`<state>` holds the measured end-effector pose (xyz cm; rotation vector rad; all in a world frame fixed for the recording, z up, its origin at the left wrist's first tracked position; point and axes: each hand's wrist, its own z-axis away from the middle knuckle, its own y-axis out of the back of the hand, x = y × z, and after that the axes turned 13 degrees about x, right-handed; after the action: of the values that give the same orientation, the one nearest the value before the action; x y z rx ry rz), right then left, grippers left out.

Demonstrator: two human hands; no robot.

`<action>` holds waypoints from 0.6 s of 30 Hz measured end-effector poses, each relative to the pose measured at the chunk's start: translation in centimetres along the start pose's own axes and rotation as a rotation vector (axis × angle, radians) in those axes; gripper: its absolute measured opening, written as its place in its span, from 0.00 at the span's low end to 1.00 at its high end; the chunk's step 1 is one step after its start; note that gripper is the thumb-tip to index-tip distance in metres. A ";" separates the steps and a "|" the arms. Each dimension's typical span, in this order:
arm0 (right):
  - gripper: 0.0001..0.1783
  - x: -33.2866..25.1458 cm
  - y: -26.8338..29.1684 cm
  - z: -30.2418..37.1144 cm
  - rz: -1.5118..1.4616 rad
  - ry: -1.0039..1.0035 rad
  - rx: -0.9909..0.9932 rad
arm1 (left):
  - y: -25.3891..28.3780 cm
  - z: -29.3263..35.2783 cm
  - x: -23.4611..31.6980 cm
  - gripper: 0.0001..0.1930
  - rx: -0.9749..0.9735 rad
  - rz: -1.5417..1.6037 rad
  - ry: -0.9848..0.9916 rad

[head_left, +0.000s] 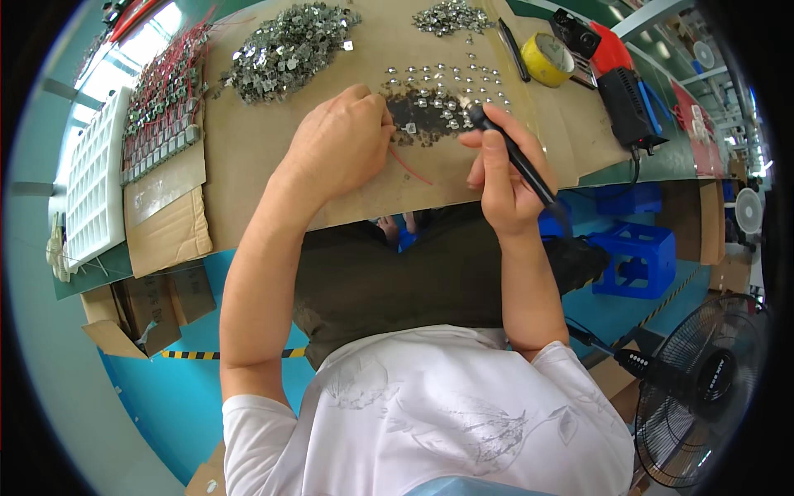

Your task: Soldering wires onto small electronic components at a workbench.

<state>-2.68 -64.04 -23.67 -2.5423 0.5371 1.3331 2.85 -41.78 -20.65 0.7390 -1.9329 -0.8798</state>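
My right hand (511,169) grips the black handle of a soldering iron (523,164), its tip pointing up and left over small silver metal pieces (453,106). Several of these pieces stand in rows on the cardboard, some of them on a dark scorched patch (405,116). At the patch's left edge, my left hand (346,136) is closed in a pinch. A thin red wire (411,171) runs out from under its fingers toward the near edge; the fingertips themselves are partly hidden.
Brown cardboard (248,182) covers the bench. A large heap of metal pieces (289,50) and a smaller heap (451,16) lie farther back. Wired parts (161,124) and a white tray (98,182) are left; yellow tape (547,59), a black pen (514,51) and a black device (626,107) are right.
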 end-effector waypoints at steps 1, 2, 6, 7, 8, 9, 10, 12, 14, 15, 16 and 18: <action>0.12 -0.2 0.2 -0.4 0.074 -0.005 -0.028 | -0.1 0.1 0.0 0.06 -0.006 -0.003 0.002; 0.13 0.5 0.2 -0.9 0.166 0.156 -0.046 | 0.0 0.1 0.1 0.06 0.001 -0.003 -0.002; 0.16 1.6 0.0 -3.1 0.373 0.531 -0.131 | 0.0 0.1 0.2 0.07 -0.018 -0.012 0.028; 0.16 1.7 0.0 -3.2 0.423 0.594 -0.182 | 0.0 0.1 0.2 0.07 -0.023 -0.013 0.037; 0.18 1.8 0.0 -3.2 0.433 0.576 -0.203 | 0.0 0.1 0.2 0.07 -0.018 -0.015 0.036; 0.18 1.8 -0.1 -3.2 0.430 0.580 -0.202 | 0.0 0.1 0.1 0.07 -0.016 -0.016 0.035; 0.19 1.7 -0.1 -3.1 0.464 0.584 -0.224 | 0.0 0.1 0.1 0.07 -0.016 -0.016 0.032; 0.19 1.7 -0.1 -3.1 0.497 0.590 -0.245 | 0.0 0.1 0.1 0.07 -0.012 -0.015 0.022; 0.20 1.8 0.0 -3.0 0.508 0.598 -0.255 | 0.0 0.0 0.0 0.07 -0.010 -0.014 0.013; 0.20 1.8 -0.1 -2.9 0.508 0.599 -0.254 | -0.1 0.0 0.0 0.07 -0.012 -0.012 0.012; 0.20 1.8 -0.1 -2.8 0.505 0.585 -0.259 | -0.1 0.0 -0.1 0.07 -0.015 -0.009 0.012; 0.20 1.7 -0.2 -2.7 0.501 0.571 -0.264 | 0.0 -0.1 0.0 0.07 -0.015 -0.011 0.018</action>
<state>0.30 -65.15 -23.51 -3.1545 1.2439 0.8052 2.92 -41.84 -20.60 0.7467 -1.9057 -0.8906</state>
